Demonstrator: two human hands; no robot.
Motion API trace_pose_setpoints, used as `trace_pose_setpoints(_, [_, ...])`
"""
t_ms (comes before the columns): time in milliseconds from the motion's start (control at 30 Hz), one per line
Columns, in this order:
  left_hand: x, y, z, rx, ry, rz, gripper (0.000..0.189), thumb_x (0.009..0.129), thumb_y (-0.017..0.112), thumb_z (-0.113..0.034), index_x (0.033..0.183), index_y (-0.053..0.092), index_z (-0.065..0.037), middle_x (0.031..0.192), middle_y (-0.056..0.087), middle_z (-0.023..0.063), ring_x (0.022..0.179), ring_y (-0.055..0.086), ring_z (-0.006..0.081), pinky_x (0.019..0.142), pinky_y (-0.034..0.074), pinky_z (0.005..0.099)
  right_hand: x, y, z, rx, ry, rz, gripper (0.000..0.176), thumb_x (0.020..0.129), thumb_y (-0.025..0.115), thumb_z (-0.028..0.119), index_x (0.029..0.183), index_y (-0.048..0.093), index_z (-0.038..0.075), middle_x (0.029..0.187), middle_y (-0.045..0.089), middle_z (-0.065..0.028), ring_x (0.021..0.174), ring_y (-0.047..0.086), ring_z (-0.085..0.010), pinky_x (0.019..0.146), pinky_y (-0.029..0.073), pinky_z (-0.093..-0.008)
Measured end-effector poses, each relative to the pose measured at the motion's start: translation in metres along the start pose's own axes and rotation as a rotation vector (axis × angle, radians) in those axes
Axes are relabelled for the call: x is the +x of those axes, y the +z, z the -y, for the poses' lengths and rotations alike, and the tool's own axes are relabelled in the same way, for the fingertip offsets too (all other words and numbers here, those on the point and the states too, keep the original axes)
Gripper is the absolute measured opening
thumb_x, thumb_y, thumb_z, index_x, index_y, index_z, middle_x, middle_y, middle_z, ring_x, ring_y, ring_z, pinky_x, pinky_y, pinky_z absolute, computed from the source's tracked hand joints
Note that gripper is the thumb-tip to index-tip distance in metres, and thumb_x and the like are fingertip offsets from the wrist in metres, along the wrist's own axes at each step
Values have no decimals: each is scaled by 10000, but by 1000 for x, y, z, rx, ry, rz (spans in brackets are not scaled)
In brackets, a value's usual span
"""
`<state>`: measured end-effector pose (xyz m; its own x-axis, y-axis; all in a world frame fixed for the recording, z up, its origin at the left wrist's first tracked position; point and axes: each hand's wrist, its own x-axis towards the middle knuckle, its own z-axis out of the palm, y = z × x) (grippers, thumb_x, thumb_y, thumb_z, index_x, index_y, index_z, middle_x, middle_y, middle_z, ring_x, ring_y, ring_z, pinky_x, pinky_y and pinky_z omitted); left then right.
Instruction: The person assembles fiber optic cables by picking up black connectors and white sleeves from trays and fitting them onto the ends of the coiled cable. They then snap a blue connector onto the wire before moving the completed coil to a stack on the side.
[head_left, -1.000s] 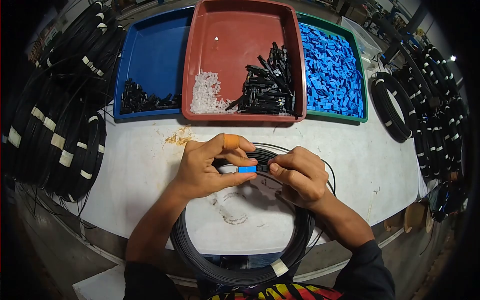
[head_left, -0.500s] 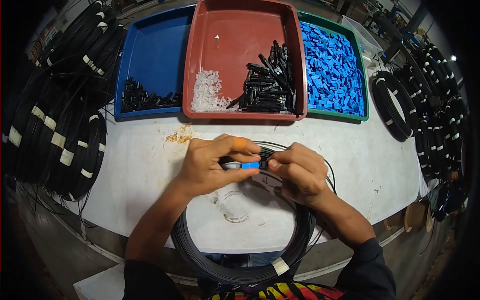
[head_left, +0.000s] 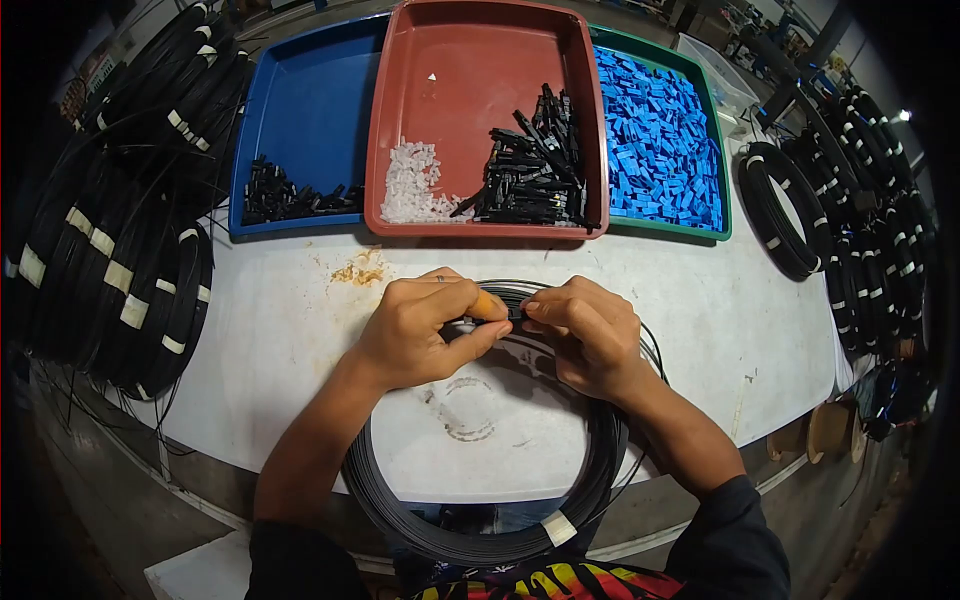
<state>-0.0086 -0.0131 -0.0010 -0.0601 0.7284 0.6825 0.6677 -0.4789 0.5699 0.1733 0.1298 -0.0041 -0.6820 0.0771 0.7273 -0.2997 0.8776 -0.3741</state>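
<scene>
1. Left hand (head_left: 418,328) and right hand (head_left: 597,335) pinch opposite ends of a black connector (head_left: 516,313), mostly hidden by fingers.
2. It sits above the far side of the cable coil (head_left: 372,490), which overhangs the bench's (head_left: 730,350) near edge.
3. Straight alignment prevents twisting.
</scene>
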Motion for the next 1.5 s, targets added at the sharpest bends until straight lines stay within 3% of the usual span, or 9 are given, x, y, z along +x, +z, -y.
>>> trace_pose_setpoints(200, [2,-4,-11,-66,-223,94,161,782,834,-52,906,735,-24,814,748,79,702,692,212,651,539,327,4,-3,3,-70,-77,-30,291,597,768,-20,864,654,0,913,702,-124,779,677,-285,634,552,-372])
trace_pose_setpoints(367, [4,-4,-5,37,24,57,125,784,842,-67,880,764,-49,805,759,68,684,688,196,650,535,315,8,-1,4,-161,-186,-79,209,667,787,42,826,659,-3,890,700,-116,769,669,-275,628,548,-363])
trace_pose_setpoints(567, [-3,1,-3,20,31,-1,139,756,857,-71,852,761,-38,846,774,66,716,710,182,697,541,308,13,-1,4,-202,-304,-89,166,699,766,0,794,635,-36,875,690,-132,761,666,-272,629,545,-372])
trace_pose_setpoints(667, [0,-2,-1,83,164,62,170,729,873,-56,848,756,-22,856,777,72,726,719,181,686,547,299,6,1,4,-171,-239,-55,164,693,766,-10,773,627,-44,871,689,-136,760,668,-276,636,548,-375])
trace_pose_setpoints(733, [0,-2,1,77,160,72,162,734,868,-48,844,754,-16,856,777,75,719,718,183,681,548,301,0,-2,0,69,67,109,171,695,765,-20,798,631,-47,871,690,-148,760,668,-281,646,550,-381])
trace_pose_setpoints(967, [-1,-3,-4,-21,-7,51,136,748,858,-29,818,744,-3,842,775,77,689,714,191,691,550,306,11,0,2,-108,-260,-46,300,621,752,-70,892,638,-6,878,685,-135,773,669,-309,680,548,-391])
trace_pose_setpoints(1167, [0,0,1,37,97,45,140,737,866,-18,808,745,-5,828,773,84,694,722,198,687,555,297,1,-1,-2,197,92,85,253,674,761,-62,894,655,4,910,701,-138,790,675,-305,681,548,-384])
trace_pose_setpoints(1367, [0,0,-2,11,18,20,150,736,863,-21,835,752,-7,836,774,74,721,731,199,708,558,308,9,2,4,-111,-200,-72,220,670,757,-72,855,658,-7,862,697,-134,753,672,-290,664,541,-387])
trace_pose_setpoints(1500, [2,-3,-1,143,178,118,161,731,866,-24,854,761,-11,832,773,82,722,731,203,706,563,309,-1,1,-3,128,84,86,217,674,767,-58,864,673,-12,840,694,-130,737,666,-293,657,541,-387])
